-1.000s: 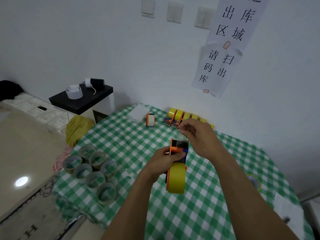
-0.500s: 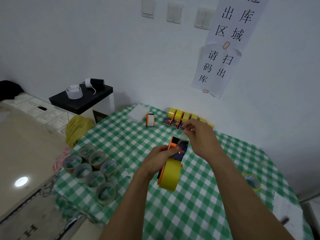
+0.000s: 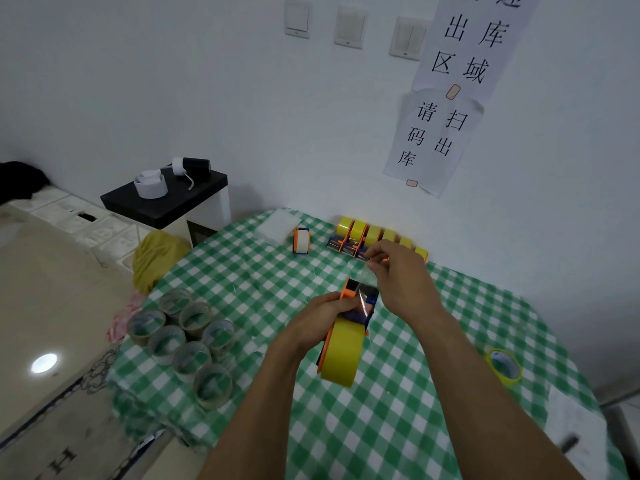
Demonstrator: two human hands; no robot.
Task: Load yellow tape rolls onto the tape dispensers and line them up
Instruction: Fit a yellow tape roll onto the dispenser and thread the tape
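1. We see the left hand (image 3: pixel 322 323) curled round the body of an orange plastic tape dispenser (image 3: pixel 349 291), holding it over the green-and-white checked tablecloth (image 3: pixel 381 438). We cannot tell whether it touches the cloth.
2. A wide yellow tape roll (image 3: pixel 341 362) sits on that dispenser, just below the left grip and nearer to us.
3. The right hand (image 3: pixel 401 282), just beyond and to the right of the left grip, pinches a shiny see-through tape strip (image 3: pixel 363 297) between thumb and fingertips. The strip runs from the pinch down over the dispenser's head.
4. Just beyond the right pinch, at the table's far edge by the wall, stands a row of loaded orange dispensers (image 3: pixel 367 239). 6 yellow rolls show side by side, and the right hand hides part of the row.
5. Left of that row, well beyond the left grip, 1 lone orange dispenser with a white front (image 3: pixel 301 240) stands upright, near a white square pad (image 3: pixel 278 223).
6. Well to the left of the left grip, 7 empty brown cardboard cores (image 3: pixel 183 337) stand upright in a tight cluster by the table's edge.
7. Well to the right of both grips, 1 loose yellow roll (image 3: pixel 504 367) lies on the cloth.
8. High above the right pinch, white paper sheets with black characters (image 3: pixel 429 133) hang on the wall.
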